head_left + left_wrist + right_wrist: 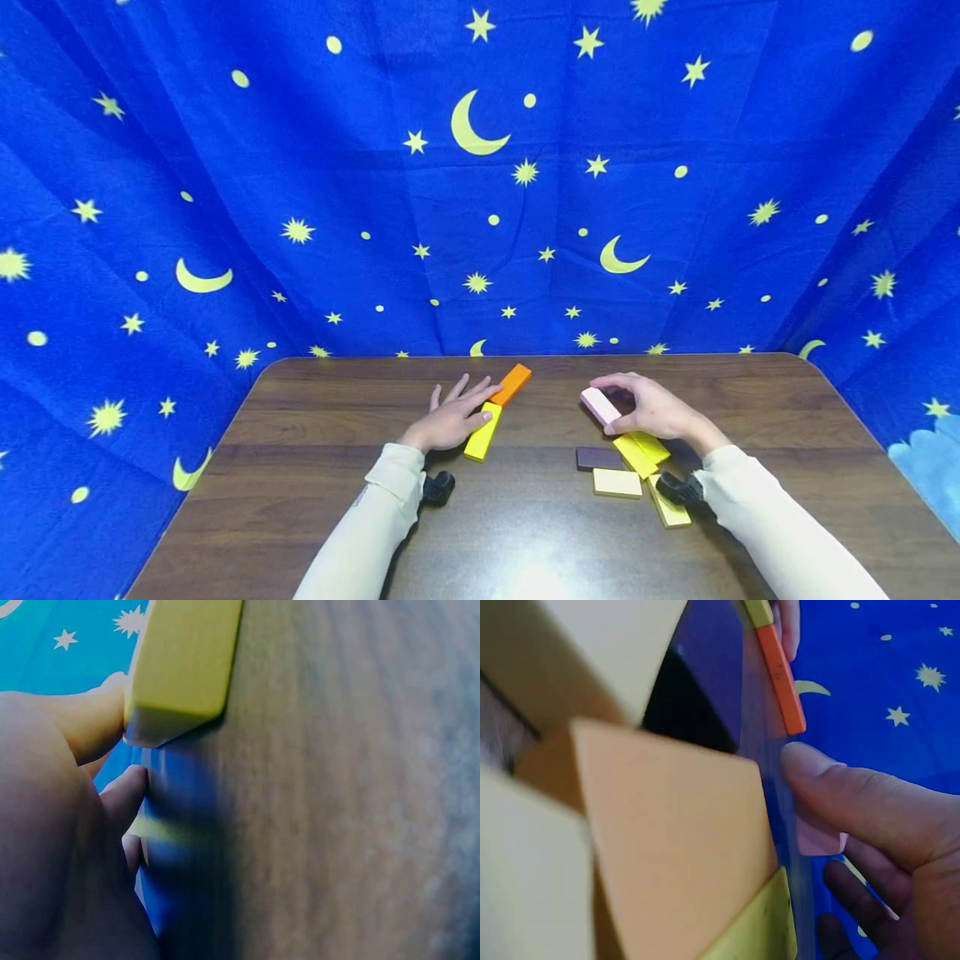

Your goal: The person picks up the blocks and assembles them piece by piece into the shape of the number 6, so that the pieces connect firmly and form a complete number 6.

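My left hand (448, 422) lies over the left side of the table with its fingers spread. Its thumb touches a yellow block (480, 440), and the index fingertip is at an orange block (514, 383) set end to end with the yellow one in a slanting line. In the left wrist view the thumb presses the side of the yellow block (184, 664). My right hand (654, 408) pinches a pale pink block (601, 407) between thumb and fingers. The right wrist view shows this pink block (819, 836) partly hidden behind the thumb.
Near my right wrist lie a dark block (597, 458), a cream block (617, 483), overlapping yellow blocks (636, 457) and a pale yellow block (670, 505). The brown wooden table (510, 517) meets a blue star-and-moon curtain (517, 292) at the back.
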`<action>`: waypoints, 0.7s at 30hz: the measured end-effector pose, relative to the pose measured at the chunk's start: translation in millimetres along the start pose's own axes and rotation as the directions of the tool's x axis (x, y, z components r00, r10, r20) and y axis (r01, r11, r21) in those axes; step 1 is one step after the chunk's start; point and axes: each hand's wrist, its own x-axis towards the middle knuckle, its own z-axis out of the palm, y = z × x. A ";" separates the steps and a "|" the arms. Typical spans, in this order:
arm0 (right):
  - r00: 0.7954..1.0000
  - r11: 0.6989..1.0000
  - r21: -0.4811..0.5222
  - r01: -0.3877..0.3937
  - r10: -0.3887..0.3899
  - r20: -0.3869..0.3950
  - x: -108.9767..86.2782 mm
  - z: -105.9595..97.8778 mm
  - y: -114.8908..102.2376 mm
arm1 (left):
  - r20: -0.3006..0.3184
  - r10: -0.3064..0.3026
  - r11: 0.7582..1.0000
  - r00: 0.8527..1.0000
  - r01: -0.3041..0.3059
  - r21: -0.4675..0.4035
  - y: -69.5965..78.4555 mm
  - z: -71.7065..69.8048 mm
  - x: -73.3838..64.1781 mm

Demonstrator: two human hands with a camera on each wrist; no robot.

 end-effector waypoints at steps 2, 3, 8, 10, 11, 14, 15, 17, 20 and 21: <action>1.000 1.000 0.009 -0.002 0.003 -0.027 -2.0 0.6 -4.7 | 0.003 -0.002 1.000 1.000 0.002 0.002 0.5 -0.3 -0.1; 0.999 1.000 0.011 -0.005 0.005 -0.038 -2.8 1.1 -7.3 | 0.004 -0.003 1.000 1.000 0.003 0.001 0.9 -0.6 -0.4; 0.998 1.000 0.005 0.001 -0.001 -0.061 -5.0 4.7 -22.8 | 0.008 -0.008 1.000 1.000 0.008 -0.011 0.8 -1.5 0.2; 0.998 1.000 -0.007 0.014 -0.015 -0.061 -5.7 6.6 -28.8 | 0.007 -0.009 1.000 1.000 0.010 -0.008 -0.1 -1.4 0.9; 0.998 1.000 -0.015 0.026 -0.027 -0.064 -6.1 7.7 -32.2 | 0.007 -0.010 1.000 1.000 0.010 -0.007 -0.6 -1.2 1.3; 0.996 0.998 -0.029 0.051 -0.053 -0.079 -7.0 12.1 -41.6 | 0.008 -0.012 1.000 1.000 0.012 -0.003 -2.0 -0.8 1.9; 0.995 0.998 -0.032 0.058 -0.061 -0.082 -7.3 13.8 -44.3 | 0.010 -0.013 1.000 1.000 0.013 -0.003 -2.1 -0.8 1.9; 0.993 0.997 -0.037 0.063 -0.067 -0.097 -7.6 17.4 -50.1 | 0.010 -0.013 1.000 1.000 0.013 -0.007 -2.0 -0.6 1.7; 0.991 0.997 -0.054 0.063 -0.069 -0.119 -8.4 22.8 -57.2 | 0.017 -0.019 1.000 1.000 0.019 -0.009 -1.1 -0.3 1.7; 0.989 0.996 -0.059 0.065 -0.072 -0.126 -8.7 24.6 -59.4 | 0.018 -0.017 1.000 1.000 0.017 -0.007 -0.8 0.0 1.8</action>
